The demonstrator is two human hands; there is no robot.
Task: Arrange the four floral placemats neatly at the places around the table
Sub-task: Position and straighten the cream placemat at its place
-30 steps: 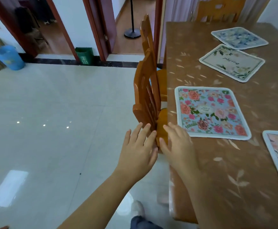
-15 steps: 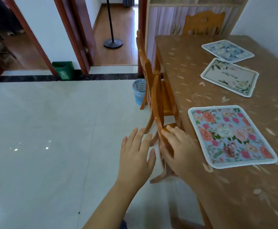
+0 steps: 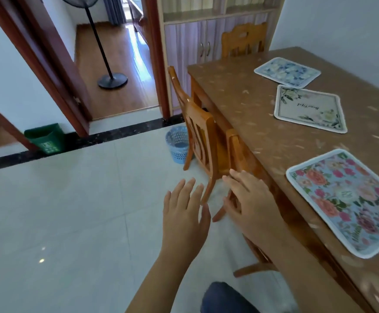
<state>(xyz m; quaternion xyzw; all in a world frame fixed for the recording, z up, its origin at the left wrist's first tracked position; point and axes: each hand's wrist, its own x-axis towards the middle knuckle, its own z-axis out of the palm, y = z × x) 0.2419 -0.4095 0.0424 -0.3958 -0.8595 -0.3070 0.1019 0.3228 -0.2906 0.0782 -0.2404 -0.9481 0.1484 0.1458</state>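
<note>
Since half a second ago both hands have drawn back from the near chair, and more of the doorway and cupboard has come into view. Left hand is held over the floor, fingers spread, holding nothing. Right hand is beside the surface edge, in front of the near chair's leg; fingers loosely spread, nothing held; contact with the chair cannot be told.

Surface: brown with a pale leaf pattern, long side running away from the camera.

Placemats seen: three. Pink-flowered mat nearest, close to the near long edge. Cream mat with green corners farther along, set askew. Blue-flowered mat beyond it, also askew, its corner just beside the cream one. A fourth mat is out of frame.

Chairs: three. Two are tucked in along the left side, the near one and a second chair past it; a third chair stands at the far end.

Room: pale tiled floor, a dark strip at the threshold. Blue mesh bin beside the second chair. Green bin at the wall. Standing fan on wood flooring through the doorway. Cupboard behind the far chair.
</note>
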